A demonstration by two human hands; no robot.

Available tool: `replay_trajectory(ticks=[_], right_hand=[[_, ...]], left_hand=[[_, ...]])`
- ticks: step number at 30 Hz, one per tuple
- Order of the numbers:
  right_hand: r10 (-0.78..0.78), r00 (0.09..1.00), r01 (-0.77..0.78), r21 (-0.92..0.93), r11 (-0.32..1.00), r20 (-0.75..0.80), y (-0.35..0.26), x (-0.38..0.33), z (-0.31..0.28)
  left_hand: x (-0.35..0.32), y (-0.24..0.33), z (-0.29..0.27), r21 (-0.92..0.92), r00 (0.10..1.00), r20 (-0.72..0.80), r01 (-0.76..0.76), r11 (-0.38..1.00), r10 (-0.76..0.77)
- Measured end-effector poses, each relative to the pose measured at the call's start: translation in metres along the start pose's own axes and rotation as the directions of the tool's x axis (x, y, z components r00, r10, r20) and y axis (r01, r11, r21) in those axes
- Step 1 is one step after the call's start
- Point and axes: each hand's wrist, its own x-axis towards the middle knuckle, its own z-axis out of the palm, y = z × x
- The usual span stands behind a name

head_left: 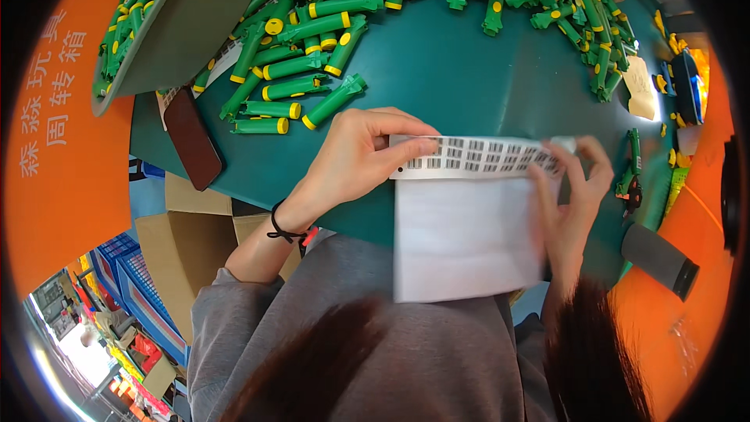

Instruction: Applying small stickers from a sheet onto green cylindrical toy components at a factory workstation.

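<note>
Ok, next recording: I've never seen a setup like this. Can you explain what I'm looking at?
There's no machine here: these are a person's own bare hands. A wide fisheye camera on their head looks down, so edges bend and the rim goes dark. Picture left is the person's left.

The left hand pinches one end of a white strip of barcode labels; the right hand is at the other end, blurred, so its grip is unclear. A white sheet hangs below the strip.

On the green table lie many green tubes with yellow ends and a dark phone-like slab.

Green tabletop (437, 70), orange panels (70, 203) either side
</note>
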Motion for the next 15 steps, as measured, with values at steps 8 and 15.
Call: replay_trajectory(ticks=[8, 15], right_hand=[[-0.311, 0.938, 0.253, 0.309, 0.917, 0.155, -0.036, 0.025, 0.035], [0.024, 0.88, -0.369, 0.651, 0.663, 0.474, -0.034, 0.038, 0.04]], left_hand=[[0.007, 0.011, 0.002, -0.192, 0.997, 0.078, 0.028, 0.981, -0.013], [0.0, 0.011, -0.002, 0.294, 0.944, 0.017, -0.32, 0.901, 0.33]])
